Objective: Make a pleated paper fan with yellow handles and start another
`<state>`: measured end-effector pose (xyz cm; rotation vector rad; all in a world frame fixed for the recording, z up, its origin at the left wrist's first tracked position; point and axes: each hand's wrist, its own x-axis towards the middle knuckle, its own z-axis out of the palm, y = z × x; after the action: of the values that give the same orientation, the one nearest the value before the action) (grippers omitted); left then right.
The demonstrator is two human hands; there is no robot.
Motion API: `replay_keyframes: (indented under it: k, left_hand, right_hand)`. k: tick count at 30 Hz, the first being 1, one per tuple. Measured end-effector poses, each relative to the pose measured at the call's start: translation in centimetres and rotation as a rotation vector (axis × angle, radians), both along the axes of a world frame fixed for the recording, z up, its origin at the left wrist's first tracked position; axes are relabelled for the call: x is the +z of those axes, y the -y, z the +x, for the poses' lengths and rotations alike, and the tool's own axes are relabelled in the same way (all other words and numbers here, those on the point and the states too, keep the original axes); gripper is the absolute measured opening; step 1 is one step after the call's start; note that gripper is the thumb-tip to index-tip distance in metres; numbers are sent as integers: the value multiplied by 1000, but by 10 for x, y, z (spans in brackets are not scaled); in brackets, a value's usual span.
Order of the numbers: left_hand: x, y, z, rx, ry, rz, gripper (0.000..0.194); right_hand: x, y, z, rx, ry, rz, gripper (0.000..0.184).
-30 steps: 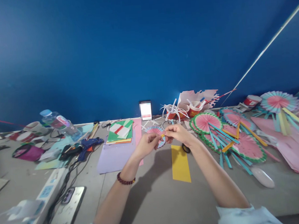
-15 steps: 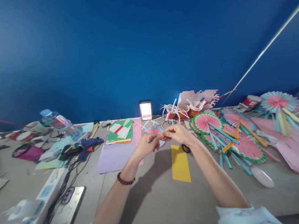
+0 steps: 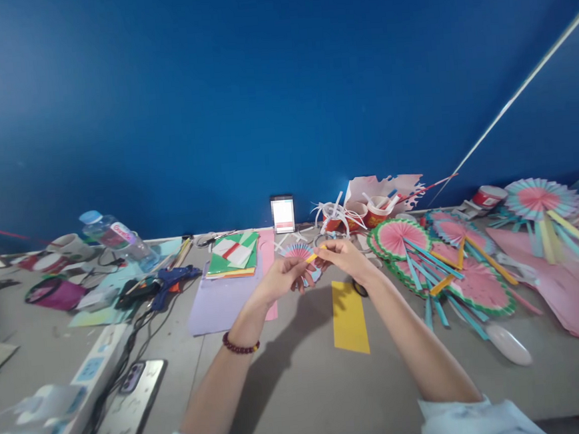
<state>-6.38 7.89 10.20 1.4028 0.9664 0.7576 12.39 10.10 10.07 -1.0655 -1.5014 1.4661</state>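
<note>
Between my two hands runs a small yellow paper strip. The fingers of my left hand pinch its left end, and my right hand pinches its right end. Both hands are raised above the grey table. Just behind them lies a pleated pink and blue paper fan, partly hidden by my fingers. A yellow paper rectangle lies flat below my right hand. By its upper right corner the black handle of scissors shows, mostly covered by my right wrist.
Watermelon-patterned paper fans are heaped at the right, near a white computer mouse. Purple paper lies to the left under green sheets. A blue glue gun, a bottle, a power strip and a phone are further left.
My hands have drawn slightly apart, so more of the yellow strip shows between them. My left hand has shifted a little left. The things on the table have stayed put.
</note>
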Motion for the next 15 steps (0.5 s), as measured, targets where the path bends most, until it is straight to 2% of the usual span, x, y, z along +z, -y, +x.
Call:
replay_keyframes:
  k: [3, 10, 15]
  left_hand:
    - [-2, -1, 0, 23, 3, 10, 51]
    - [-3, -2, 0, -11, 7, -56, 46]
    - [0, 0, -1, -60, -3, -65, 42]
  right_hand:
    - [-2, 0, -4, 30, 20, 0, 37]
    - [-4, -2, -4, -128, 59, 35, 32]
    - [-1, -1, -2, -169, 64, 59, 31]
